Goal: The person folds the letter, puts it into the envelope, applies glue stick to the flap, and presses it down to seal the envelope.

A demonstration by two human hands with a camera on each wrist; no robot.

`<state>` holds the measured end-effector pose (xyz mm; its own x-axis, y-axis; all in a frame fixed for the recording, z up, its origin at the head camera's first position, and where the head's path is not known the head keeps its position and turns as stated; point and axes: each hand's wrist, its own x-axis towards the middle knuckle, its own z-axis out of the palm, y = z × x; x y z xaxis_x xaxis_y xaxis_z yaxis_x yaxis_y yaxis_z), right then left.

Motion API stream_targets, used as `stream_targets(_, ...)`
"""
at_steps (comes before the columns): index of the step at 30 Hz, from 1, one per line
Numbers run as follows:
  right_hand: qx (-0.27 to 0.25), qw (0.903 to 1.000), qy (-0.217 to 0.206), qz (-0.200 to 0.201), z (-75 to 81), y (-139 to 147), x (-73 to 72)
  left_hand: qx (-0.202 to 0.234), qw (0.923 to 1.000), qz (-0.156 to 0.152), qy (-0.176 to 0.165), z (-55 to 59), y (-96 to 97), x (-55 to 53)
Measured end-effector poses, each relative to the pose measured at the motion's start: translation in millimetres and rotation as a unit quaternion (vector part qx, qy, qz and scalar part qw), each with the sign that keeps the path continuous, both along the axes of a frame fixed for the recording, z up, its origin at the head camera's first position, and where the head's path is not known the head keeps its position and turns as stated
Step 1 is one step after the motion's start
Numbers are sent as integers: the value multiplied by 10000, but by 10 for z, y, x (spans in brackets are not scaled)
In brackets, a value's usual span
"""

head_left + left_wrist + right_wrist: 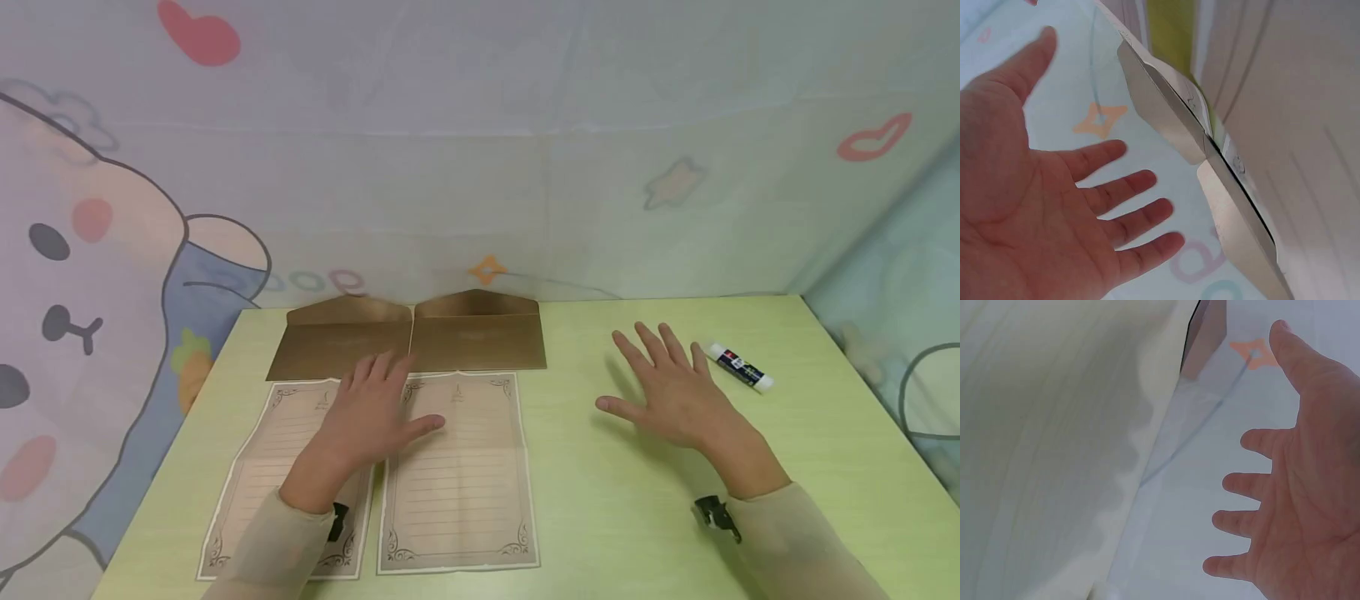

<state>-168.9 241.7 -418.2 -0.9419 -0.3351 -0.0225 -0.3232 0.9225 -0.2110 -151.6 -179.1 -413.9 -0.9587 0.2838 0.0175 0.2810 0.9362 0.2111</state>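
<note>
The right grip (1310,487) hovers above the table (1041,425).

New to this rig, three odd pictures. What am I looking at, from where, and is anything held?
No robot here: a person's bare left hand and right hand. The big picture comes from a camera on the head, looking forward and down. The other two come from cameras on the wrists, each showing that hand's palm, with the scene tilted.

On the pale yellow-green table lie two brown envelopes with flaps open, two lined sheets nearer the person, and what looks like a glue stick beside the right hand. The left hand is over the sheets. Both hands have fingers spread and hold nothing.
</note>
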Motion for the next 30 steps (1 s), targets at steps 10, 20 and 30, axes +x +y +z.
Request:
stream_targets(10,-64,9999,6,83,22,-47,-2,-251,9994,-133,-182,-91,6,-164)
stream_targets(20,-116,9996,-146,194,-35,-139,-49,-524,9968,-198,-562,-169,72,-257)
stream_targets(30,-1060,9925,-409,448,-122,-275,-107,-115,9986,-188,-474,-180,126,-271)
